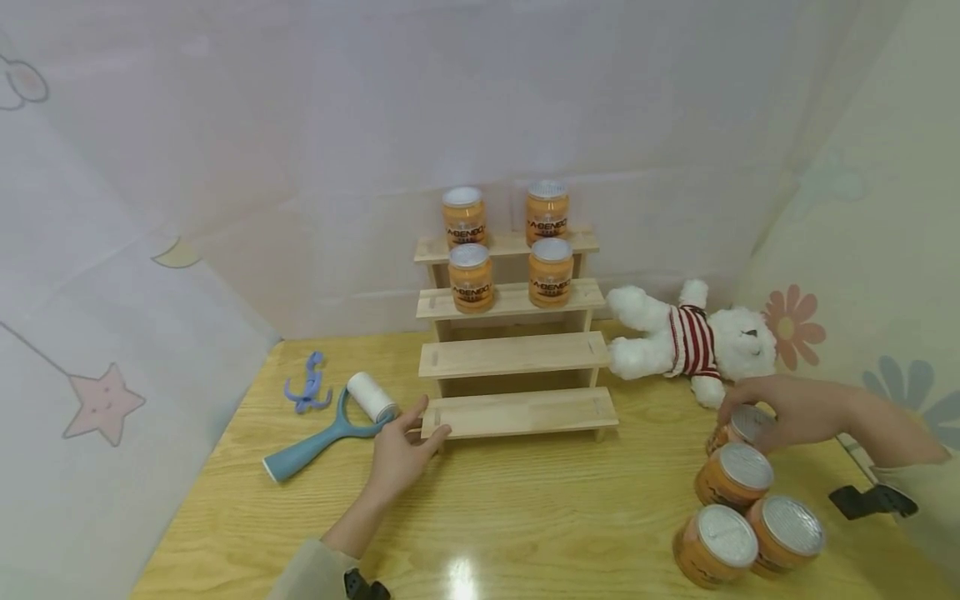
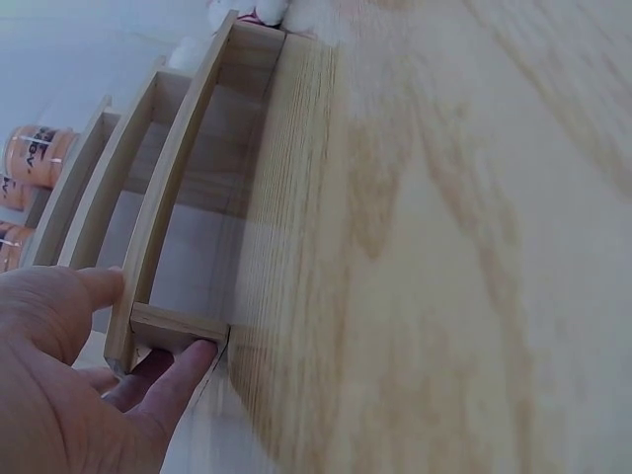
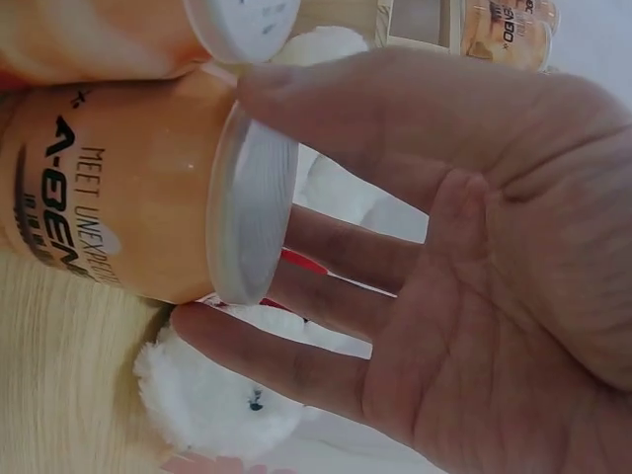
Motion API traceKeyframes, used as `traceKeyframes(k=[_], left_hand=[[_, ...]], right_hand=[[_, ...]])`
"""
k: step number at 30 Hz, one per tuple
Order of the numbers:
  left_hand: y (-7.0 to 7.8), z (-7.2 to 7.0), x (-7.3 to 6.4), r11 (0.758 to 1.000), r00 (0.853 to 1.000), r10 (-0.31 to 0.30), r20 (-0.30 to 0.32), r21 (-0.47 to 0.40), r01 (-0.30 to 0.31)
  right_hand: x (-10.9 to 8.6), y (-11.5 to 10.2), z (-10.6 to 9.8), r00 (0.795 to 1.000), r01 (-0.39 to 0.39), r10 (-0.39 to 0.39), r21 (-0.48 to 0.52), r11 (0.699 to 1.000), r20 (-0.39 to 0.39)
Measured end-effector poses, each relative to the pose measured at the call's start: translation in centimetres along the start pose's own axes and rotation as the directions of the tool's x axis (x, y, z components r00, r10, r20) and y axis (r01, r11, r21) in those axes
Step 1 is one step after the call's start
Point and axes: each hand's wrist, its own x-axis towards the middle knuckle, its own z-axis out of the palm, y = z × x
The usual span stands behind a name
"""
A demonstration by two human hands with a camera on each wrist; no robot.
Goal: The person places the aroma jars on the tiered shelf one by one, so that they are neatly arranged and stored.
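Note:
A stepped wooden rack (image 1: 517, 354) stands at the middle of the table. My left hand (image 1: 401, 454) grips the left end of its lowest shelf; in the left wrist view the thumb lies on the shelf board (image 2: 163, 212) and fingertips touch the end support beneath. At the right, my right hand (image 1: 798, 412) holds an orange can (image 1: 722, 437) with a silver lid, thumb at the rim and fingers along the far side, as the right wrist view shows. The can is upright beside several like it, such as the nearest can (image 1: 716, 546).
Two cans (image 1: 465, 218) stand on the top shelf and two cans (image 1: 551, 275) on the second. A white teddy bear (image 1: 693, 342) in a striped shirt lies right of the rack. Left are a blue-handled lint roller (image 1: 322, 442) and a small purple figure (image 1: 309, 383).

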Motion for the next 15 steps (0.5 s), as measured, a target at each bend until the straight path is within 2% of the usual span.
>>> traceKeyframes(k=[3, 9, 12, 15], left_hand=[[-0.01, 0.04, -0.11, 1.000, 1.000, 0.002, -0.002, 0.004, -0.002], [-0.04, 0.09, -0.12, 1.000, 1.000, -0.006, -0.001, -0.006, 0.006], [0.03, 0.02, -0.11, 1.000, 1.000, -0.005, -0.005, -0.001, 0.005], [0.16, -0.01, -0.08, 1.000, 1.000, 0.001, -0.006, 0.005, -0.001]], right_hand=[[-0.11, 0.08, 0.05, 1.000, 0.001, -0.001, -0.012, 1.000, -0.017], [-0.01, -0.06, 0.21, 0.995, -0.073, 0.065, -0.100, 0.992, -0.077], [0.06, -0.14, 0.37, 0.992, -0.103, 0.093, -0.119, 0.988, -0.080], [-0.03, -0.09, 0.54, 0.995, -0.090, 0.084, -0.114, 0.989, -0.051]])
